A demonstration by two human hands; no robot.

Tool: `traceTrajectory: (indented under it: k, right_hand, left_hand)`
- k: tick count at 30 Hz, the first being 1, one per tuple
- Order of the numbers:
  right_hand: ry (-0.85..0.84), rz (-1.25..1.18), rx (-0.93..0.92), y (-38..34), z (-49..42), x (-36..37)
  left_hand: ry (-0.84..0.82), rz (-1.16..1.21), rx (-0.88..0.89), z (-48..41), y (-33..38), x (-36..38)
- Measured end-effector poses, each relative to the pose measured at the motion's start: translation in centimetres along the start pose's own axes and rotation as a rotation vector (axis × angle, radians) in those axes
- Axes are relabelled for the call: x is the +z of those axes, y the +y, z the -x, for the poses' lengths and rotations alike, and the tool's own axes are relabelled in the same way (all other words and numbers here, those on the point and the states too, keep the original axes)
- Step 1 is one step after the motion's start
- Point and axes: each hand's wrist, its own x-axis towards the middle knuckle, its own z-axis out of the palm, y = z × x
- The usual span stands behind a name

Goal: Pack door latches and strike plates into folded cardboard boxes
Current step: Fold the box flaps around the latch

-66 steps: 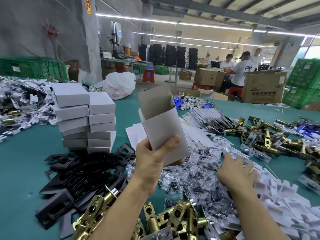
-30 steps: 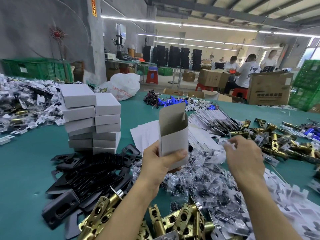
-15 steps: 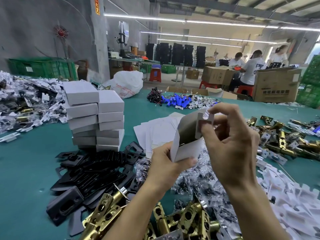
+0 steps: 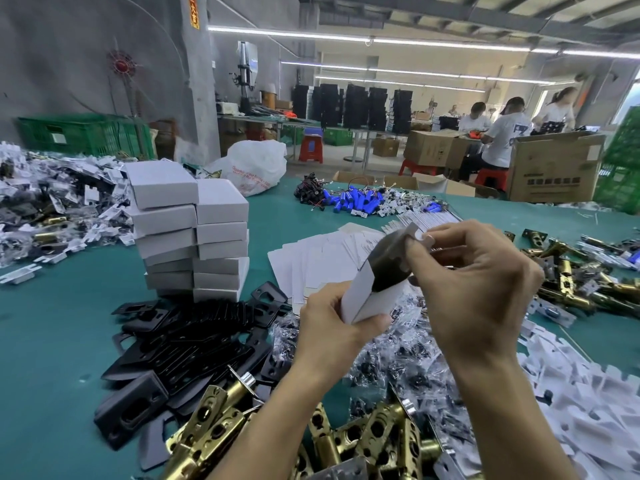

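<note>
Head view, packing bench. My left hand point(image 4: 332, 329) grips the lower end of the cardboard box point(image 4: 362, 299), with the thumb pressed across its white front wall and the fingers curled behind. The box is in the air between both hands, tilted to the right, with its dark mouth open toward my right hand point(image 4: 474, 299). That hand's thumb and forefinger are pinched together at the top flap. I cannot tell whether they hold the flap alone or a small white piece against it. The interior is in shadow, so any contents are hidden.

Below the hands lie clear screw bags point(image 4: 398, 368), and nearer me are brass door latches point(image 4: 363, 441). To the left are black strike plates point(image 4: 194, 341) and a stack of closed boxes point(image 4: 194, 230). Flat box blanks point(image 4: 311, 265) lie behind and white card inserts point(image 4: 588, 393) to the right, all on the green table point(image 4: 52, 341).

Hazards, as I judge them:
- A hard squeeze by the left thumb could buckle the thin wall and narrow the mouth.
- A rough pull could crease the flap.
- Anything slipping from the pinch would fall among the bags and be hard to find.
- If the hidden bottom flaps are loose, a heavy latch may drop through.
</note>
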Motion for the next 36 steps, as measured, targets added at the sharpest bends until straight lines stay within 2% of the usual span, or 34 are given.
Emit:
traceTrajectory:
  k: [2, 4, 9, 16, 24, 26, 28, 32, 34, 36]
  right_hand:
    - [0.003, -0.027, 0.033, 0.1, -0.1, -0.1]
    - [-0.045, 0.050, 0.016, 0.4, 0.0, -0.1]
    - [-0.247, 0.285, 0.109, 1.0, 0.4, -0.2]
    - [-0.592, 0.311, 0.270, 1.7, -0.9, -1.6]
    - [-0.471, 0.305, 0.246, 1.8, -0.8, -1.2]
    - [-0.520, 0.284, 0.321, 1.9, -0.9, -1.2]
    - [-0.641, 0.271, 0.401, 2.0, -1.1, -1.4]
    - [-0.845, 0.319, 0.432, 2.2, -1.6, -1.7]
    - [-0.847, 0.282, 0.408, 2.2, -1.6, -1.9]
    - [-0.766, 0.218, 0.363, 2.2, -1.6, -2.0]
  left_hand:
    - [-0.003, -0.022, 0.006, 0.0, 0.1, 0.0]
    - [-0.001, -0.024, 0.012, 0.1, 0.2, 0.1]
    - [0.042, -0.066, 0.022, 0.2, 0.3, 0.2]
    - [0.084, -0.260, 0.120, 0.2, -0.1, 0.2]
    - [0.075, -0.332, 0.134, 0.1, -0.3, 0.3]
    - [0.068, -0.324, 0.130, 0.2, -0.3, 0.3]
    - [0.059, -0.299, 0.120, 0.2, -0.2, 0.1]
    - [0.026, -0.325, 0.117, 0.3, -0.1, 0.0]
    - [0.020, -0.318, 0.103, 0.4, 0.1, 0.1]
    - [0.027, -0.281, 0.079, 0.3, 0.1, 0.2]
